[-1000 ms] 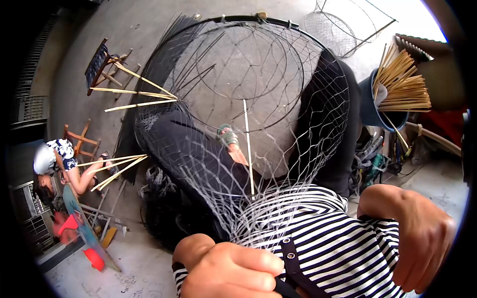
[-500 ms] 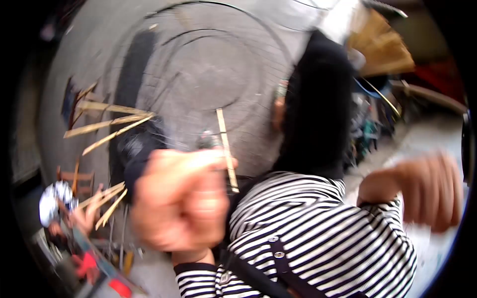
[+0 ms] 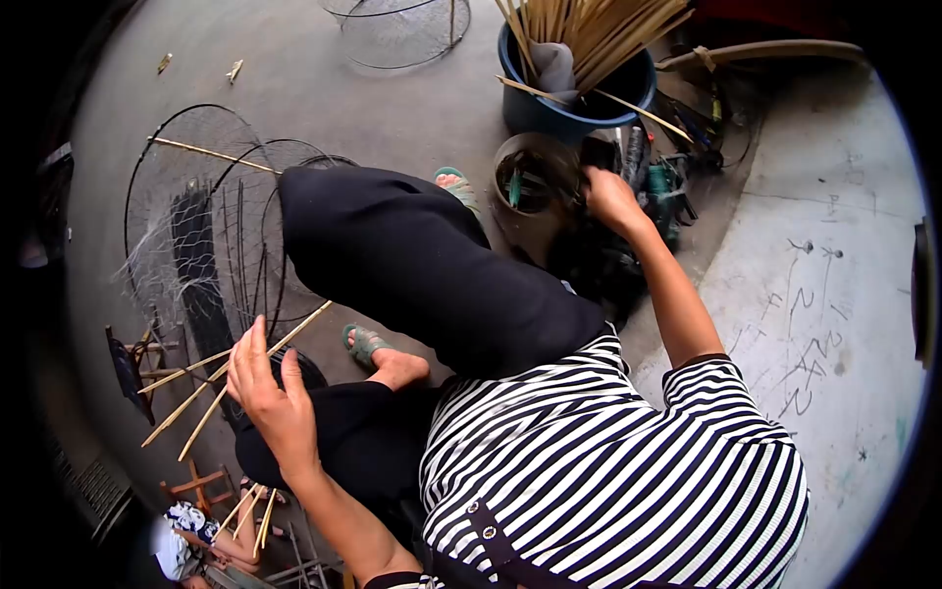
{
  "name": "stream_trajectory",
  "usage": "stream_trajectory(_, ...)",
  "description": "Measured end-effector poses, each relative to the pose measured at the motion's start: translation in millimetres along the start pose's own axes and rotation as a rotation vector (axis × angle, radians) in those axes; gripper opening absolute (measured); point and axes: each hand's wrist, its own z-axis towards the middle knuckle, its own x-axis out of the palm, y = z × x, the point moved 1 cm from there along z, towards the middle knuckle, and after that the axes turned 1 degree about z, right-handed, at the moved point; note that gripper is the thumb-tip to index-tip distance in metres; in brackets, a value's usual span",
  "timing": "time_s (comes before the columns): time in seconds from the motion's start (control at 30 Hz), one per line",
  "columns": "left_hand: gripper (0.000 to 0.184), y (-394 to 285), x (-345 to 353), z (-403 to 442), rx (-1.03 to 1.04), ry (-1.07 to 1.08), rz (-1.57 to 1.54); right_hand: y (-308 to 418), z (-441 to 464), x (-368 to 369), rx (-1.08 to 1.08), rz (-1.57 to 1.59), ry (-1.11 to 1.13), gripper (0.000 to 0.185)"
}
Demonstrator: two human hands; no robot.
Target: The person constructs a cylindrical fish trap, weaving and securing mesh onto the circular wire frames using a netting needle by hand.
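My left hand [image 3: 270,398] is raised at the left with its fingers apart and nothing in it, close to several thin wooden sticks [image 3: 182,407]. Beyond it, a netted wire hoop frame [image 3: 211,206] rests on the floor left of my knee. My right hand [image 3: 610,199] reaches down at the right, fingers curled round a small black object [image 3: 599,153], whose kind is unclear. Just left of that hand is a round container [image 3: 510,162] with small items in it. Dark tools or cords lie around the hand.
A blue bucket [image 3: 579,123] full of wooden sticks stands at the top. Another netted frame [image 3: 397,34] lies farther off. A marked pale slab [image 3: 824,285] runs along the right. At the lower left sit another person [image 3: 201,530] and a small stool [image 3: 132,363].
My view has swung to the right. The netted frame has moved from in front of me to the left. My left hand has opened; my right hand has reached among the tools.
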Motion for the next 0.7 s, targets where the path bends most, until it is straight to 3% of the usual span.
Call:
stream_trajectory(0.1, 0.045, -6.5, 0.7, 4.6, -0.009, -0.025, 0.018, -6.1, 34.5, 33.9, 0.043, 0.233, 0.195, 0.02)
stream_trajectory(0.17, 0.047, -8.5, 0.1, 4.6, -0.025, -0.072, 0.005, -5.1, 56.1, 48.0, -0.073, 0.113, 0.158, 0.02)
stream_trajectory(0.23, 0.048, -8.9, -1.8, 1.9, -0.025, -0.118, 0.007, -19.9, 68.7, 60.2, -0.307, -0.298, -0.055, 0.019)
stream_trajectory(0.27, 0.049, -9.3, -2.7, 0.7, -0.034, -0.119, 0.015, -17.2, 70.8, 64.6, -0.169, -0.206, -0.04, 0.021)
stream_trajectory(0.4, 0.05, -2.3, 2.4, -3.1, -0.055, -0.15, 0.003, -17.7, 90.6, 87.0, -0.015, -0.296, 0.244, 0.03)
stream_trajectory(0.5, 0.045, 0.1, 3.0, 1.4, -0.06, -0.23, 0.02, -23.6, 104.0, 90.7, -0.098, -0.356, 0.333, 0.033)
stream_trajectory(0.53, 0.038, 2.3, 2.8, 3.5, -0.064, -0.254, -0.014, -23.5, 107.9, 82.6, -0.101, -0.446, 0.462, 0.03)
stream_trajectory(0.57, 0.033, 6.9, 2.2, 3.8, -0.071, -0.282, -0.042, -24.6, 94.3, 71.2, -0.201, -0.351, 0.204, 0.025)
stream_trajectory(0.6, 0.026, 14.1, 4.1, 1.3, -0.06, -0.31, -0.106, 6.1, 82.0, 32.7, -0.162, -0.518, 0.474, 0.021)
stream_trajectory(0.67, 0.019, 25.4, 1.0, -5.1, -0.022, -0.337, -0.215, 57.1, 35.6, -42.0, -0.382, -0.422, 0.326, 0.024)
stream_trajectory(0.7, 0.017, 27.8, -3.1, -9.7, 0.002, -0.328, -0.263, 88.7, 14.7, -75.3, -0.362, -0.346, 0.322, 0.025)
